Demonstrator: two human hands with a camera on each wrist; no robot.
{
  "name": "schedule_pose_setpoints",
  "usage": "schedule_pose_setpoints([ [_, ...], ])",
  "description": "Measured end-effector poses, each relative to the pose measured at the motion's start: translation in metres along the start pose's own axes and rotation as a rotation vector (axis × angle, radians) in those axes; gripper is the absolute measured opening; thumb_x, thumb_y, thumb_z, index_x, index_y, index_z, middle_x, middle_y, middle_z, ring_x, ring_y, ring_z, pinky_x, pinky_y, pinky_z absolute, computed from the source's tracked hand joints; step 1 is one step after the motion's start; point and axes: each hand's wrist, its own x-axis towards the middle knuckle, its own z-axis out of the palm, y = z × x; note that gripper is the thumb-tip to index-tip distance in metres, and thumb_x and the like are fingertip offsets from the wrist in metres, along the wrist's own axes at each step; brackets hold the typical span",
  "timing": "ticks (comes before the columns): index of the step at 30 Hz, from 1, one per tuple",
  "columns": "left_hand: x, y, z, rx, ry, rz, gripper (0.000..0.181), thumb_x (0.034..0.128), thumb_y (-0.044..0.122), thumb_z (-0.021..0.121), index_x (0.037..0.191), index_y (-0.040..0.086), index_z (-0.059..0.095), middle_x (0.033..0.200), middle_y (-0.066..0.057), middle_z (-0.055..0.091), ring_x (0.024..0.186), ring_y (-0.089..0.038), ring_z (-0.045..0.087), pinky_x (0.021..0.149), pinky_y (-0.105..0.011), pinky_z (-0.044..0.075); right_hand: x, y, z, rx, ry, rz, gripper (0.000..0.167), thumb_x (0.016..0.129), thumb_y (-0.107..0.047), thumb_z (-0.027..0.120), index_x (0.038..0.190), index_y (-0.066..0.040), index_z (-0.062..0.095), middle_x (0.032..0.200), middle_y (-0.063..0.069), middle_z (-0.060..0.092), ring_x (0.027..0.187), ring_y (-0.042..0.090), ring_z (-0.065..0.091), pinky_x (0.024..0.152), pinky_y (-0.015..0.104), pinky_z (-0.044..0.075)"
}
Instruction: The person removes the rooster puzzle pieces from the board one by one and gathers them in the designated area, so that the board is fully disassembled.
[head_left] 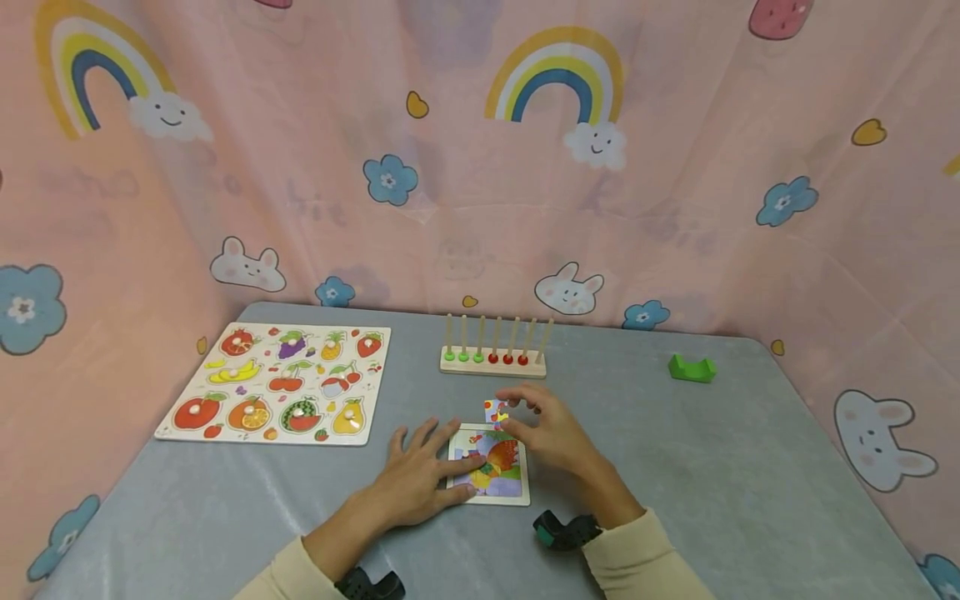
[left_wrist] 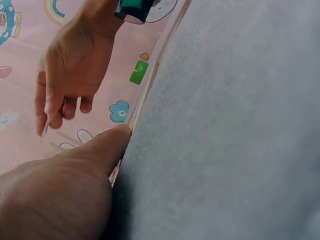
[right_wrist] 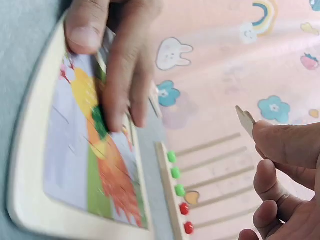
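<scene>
A small jigsaw puzzle in a pale wooden frame point(head_left: 491, 502) lies on the table, showing a red and orange picture. My left hand point(head_left: 416, 479) rests flat with spread fingers over its left side, the index finger reaching onto the picture. Just above the frame's upper edge, my right hand point(head_left: 558, 433) pinches a small puzzle piece point(head_left: 492, 411) between thumb and fingers. The right wrist view shows this piece point(right_wrist: 245, 120) edge-on, held clear of the frame, while the left fingers point(right_wrist: 120, 75) touch the puzzle. In the left wrist view the left thumb point(left_wrist: 107, 147) lies at the frame's edge.
A white fruit puzzle board point(head_left: 258, 408) lies at the left. Behind the small puzzle stands a wooden peg rack point(head_left: 491, 365) with green and red beads. A green curved block point(head_left: 692, 368) sits at the back right, before a patterned pink curtain point(head_left: 465, 242).
</scene>
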Motion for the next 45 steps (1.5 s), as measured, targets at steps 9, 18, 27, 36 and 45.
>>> schedule_pose_setpoints([
  [9, 0.0, -0.001, 0.0, -0.018, 0.003, 0.004, 0.046, 0.0931, 0.061, 0.048, 0.134, 0.043, 0.056, 0.155, -0.01, 0.028, 0.138, -0.041, 0.021, 0.098, -0.071, 0.011, -0.01, 0.002, -0.026, -0.026, 0.067, -0.02, 0.033, 0.084, -0.006, 0.075, 0.116, -0.007, 0.066, 0.096, 0.004, 0.057, 0.096, 0.026, 0.049, 0.082, 0.047, 0.039],
  [18, -0.001, 0.0, 0.0, -0.035, -0.002, -0.002, 0.044, 0.093, 0.058, 0.051, 0.135, 0.043, 0.056, 0.155, -0.01, 0.028, 0.139, -0.04, 0.02, 0.098, -0.071, 0.01, -0.022, 0.012, -0.052, -0.062, 0.136, -0.081, 0.034, 0.084, -0.005, 0.075, 0.117, -0.005, 0.066, 0.1, 0.003, 0.058, 0.094, 0.023, 0.049, 0.079, 0.038, 0.036],
  [27, 0.001, 0.0, 0.002, -0.042, 0.002, 0.022, 0.046, 0.0934, 0.059, 0.049, 0.135, 0.042, 0.056, 0.155, -0.011, 0.028, 0.138, -0.042, 0.021, 0.097, -0.071, 0.01, -0.033, 0.024, -0.077, -0.122, 0.19, -0.072, 0.038, 0.081, 0.005, 0.074, 0.118, -0.003, 0.065, 0.1, 0.009, 0.058, 0.095, 0.02, 0.046, 0.079, 0.033, 0.034],
  [36, 0.002, 0.0, 0.003, -0.035, 0.005, 0.027, 0.045, 0.0931, 0.059, 0.05, 0.135, 0.042, 0.056, 0.155, -0.01, 0.028, 0.138, -0.041, 0.021, 0.097, -0.071, 0.01, -0.04, 0.022, -0.094, -0.117, 0.233, -0.077, 0.036, 0.077, 0.014, 0.072, 0.112, 0.007, 0.065, 0.098, 0.017, 0.058, 0.091, 0.025, 0.047, 0.076, 0.024, 0.033],
  [45, -0.001, -0.001, 0.001, -0.023, 0.018, 0.019, 0.044, 0.093, 0.058, 0.051, 0.134, 0.043, 0.056, 0.155, -0.01, 0.028, 0.138, -0.041, 0.021, 0.097, -0.072, 0.011, -0.04, 0.084, -0.095, -0.148, 0.236, -0.076, 0.034, 0.08, 0.007, 0.075, 0.113, 0.001, 0.067, 0.096, 0.011, 0.059, 0.091, 0.015, 0.048, 0.075, 0.03, 0.037],
])
